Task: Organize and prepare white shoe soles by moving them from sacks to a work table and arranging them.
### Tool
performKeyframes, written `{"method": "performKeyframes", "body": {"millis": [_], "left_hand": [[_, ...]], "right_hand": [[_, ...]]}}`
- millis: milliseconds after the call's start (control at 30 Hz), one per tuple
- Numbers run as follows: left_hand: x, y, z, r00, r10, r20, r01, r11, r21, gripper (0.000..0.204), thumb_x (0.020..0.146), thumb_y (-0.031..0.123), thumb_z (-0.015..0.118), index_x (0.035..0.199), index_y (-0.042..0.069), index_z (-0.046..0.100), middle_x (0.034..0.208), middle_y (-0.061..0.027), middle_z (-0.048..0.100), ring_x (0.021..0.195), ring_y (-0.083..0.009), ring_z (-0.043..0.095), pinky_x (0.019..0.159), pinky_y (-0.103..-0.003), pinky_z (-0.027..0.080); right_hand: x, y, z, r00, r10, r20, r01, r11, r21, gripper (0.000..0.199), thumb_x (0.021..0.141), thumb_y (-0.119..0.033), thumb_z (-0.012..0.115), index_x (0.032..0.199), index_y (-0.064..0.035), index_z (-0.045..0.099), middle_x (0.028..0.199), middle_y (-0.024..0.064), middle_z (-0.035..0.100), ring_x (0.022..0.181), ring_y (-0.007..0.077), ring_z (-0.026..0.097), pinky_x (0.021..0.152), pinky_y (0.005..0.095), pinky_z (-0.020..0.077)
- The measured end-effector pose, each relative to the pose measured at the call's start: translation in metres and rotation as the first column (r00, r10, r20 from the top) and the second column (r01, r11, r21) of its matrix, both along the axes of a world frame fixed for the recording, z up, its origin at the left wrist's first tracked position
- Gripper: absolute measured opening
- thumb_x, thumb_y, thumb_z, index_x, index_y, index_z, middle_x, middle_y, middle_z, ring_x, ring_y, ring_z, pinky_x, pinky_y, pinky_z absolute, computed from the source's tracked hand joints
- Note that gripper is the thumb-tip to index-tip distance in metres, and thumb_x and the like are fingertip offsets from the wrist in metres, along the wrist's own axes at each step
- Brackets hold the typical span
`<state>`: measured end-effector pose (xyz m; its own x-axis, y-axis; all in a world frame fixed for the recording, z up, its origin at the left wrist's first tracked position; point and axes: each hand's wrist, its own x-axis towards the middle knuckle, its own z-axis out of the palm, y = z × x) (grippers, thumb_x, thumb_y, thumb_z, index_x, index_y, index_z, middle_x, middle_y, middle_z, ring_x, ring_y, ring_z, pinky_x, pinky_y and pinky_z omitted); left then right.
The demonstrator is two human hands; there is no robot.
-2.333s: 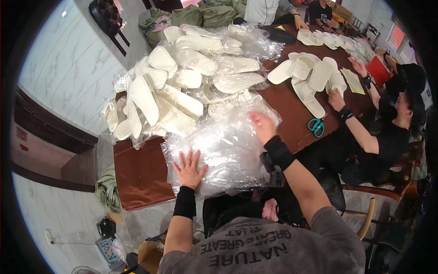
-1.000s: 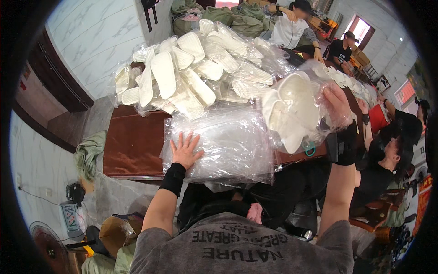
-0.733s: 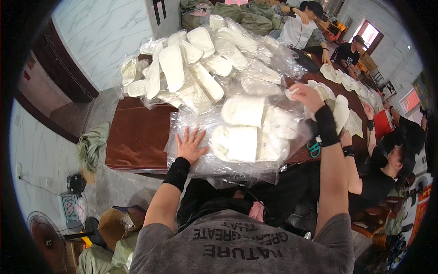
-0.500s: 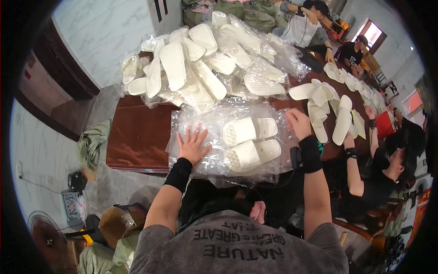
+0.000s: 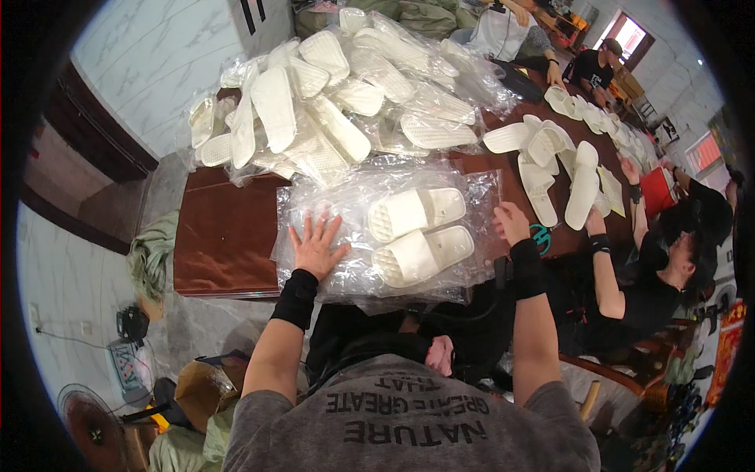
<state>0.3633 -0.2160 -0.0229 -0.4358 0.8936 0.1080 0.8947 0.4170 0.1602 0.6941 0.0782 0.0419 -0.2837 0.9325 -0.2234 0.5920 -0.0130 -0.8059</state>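
Observation:
A pair of cream slide slippers [image 5: 407,258] lies side by side on a clear plastic bag [image 5: 346,271], which spreads flat over the near part of the table. My left hand [image 5: 316,250] rests open on the bag, fingers spread, to the left of the slippers. At the bag's right edge is my right hand [image 5: 513,223], its fingers half bent and slightly apart. It appears to hold nothing. Both wrists wear black bands.
Beyond the bag rises a heap of cream slippers in clear bags [image 5: 338,102]. Loose slippers [image 5: 539,177] lie to the right, near a teal ring-shaped thing [image 5: 540,237]. A co-worker's arm [image 5: 605,267] reaches over the brown table [image 5: 224,236] from the right.
The whole view has shifted slightly. My right hand has moved a little rightward from the bag's edge, and its fingers have loosened. My left hand stays flat on the bag.

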Motion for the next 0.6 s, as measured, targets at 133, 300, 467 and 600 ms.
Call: {"method": "performKeyframes", "body": {"millis": [133, 300, 467, 600], "left_hand": [[0.001, 0.003, 0.001, 1.0, 0.007, 0.011, -0.007, 1.0, -0.023, 0.069, 0.084, 0.059, 0.05, 0.143, 0.028, 0.032, 0.151, -0.0024, 0.025, 0.142, -0.0329, 0.009, 0.106, -0.066, 0.003], [0.001, 0.002, 0.001, 1.0, -0.003, -0.004, 0.003, 1.0, 0.001, 0.068, 0.084, 0.058, 0.049, 0.143, 0.028, 0.032, 0.151, -0.0022, 0.023, 0.141, -0.0336, 0.01, 0.105, -0.068, 0.004], [0.003, 0.004, 0.002, 1.0, 0.008, 0.0, -0.008, 1.0, -0.009, 0.069, 0.084, 0.06, 0.049, 0.143, 0.029, 0.031, 0.151, -0.0026, 0.025, 0.141, -0.0329, 0.01, 0.107, -0.065, 0.003], [0.003, 0.004, 0.001, 1.0, 0.015, 0.013, -0.014, 0.999, -0.029, 0.069, 0.084, 0.06, 0.049, 0.144, 0.03, 0.03, 0.151, -0.0025, 0.025, 0.141, -0.0331, 0.01, 0.107, -0.065, 0.003]], "right_hand": [[0.015, 0.012, 0.006, 0.898, 0.168, -0.407, -0.317, 0.888, -0.332, 0.025, 0.089, -0.014, 0.055, 0.112, -0.0027, 0.057, 0.073, 0.0025, 0.056, 0.06, 0.0115, 0.053, 0.054, 0.0253, 0.0463], [0.02, 0.016, -0.015, 0.846, 0.02, -0.532, -0.29, 0.856, -0.429, 0.02, 0.088, -0.009, 0.055, 0.107, -0.0011, 0.058, 0.086, 0.0066, 0.059, 0.071, 0.0174, 0.059, 0.067, 0.0304, 0.0532], [0.015, 0.021, -0.046, 0.898, 0.019, -0.439, -0.229, 0.873, -0.431, 0.023, 0.087, -0.01, 0.057, 0.108, -0.0004, 0.054, 0.096, 0.0172, 0.064, 0.081, 0.0255, 0.065, 0.07, 0.0355, 0.0555], [0.018, 0.021, -0.047, 0.903, 0.058, -0.425, -0.33, 0.728, -0.602, 0.02, 0.088, -0.01, 0.057, 0.105, -0.0012, 0.053, 0.09, 0.0183, 0.065, 0.075, 0.0255, 0.065, 0.066, 0.0339, 0.0549]]}}
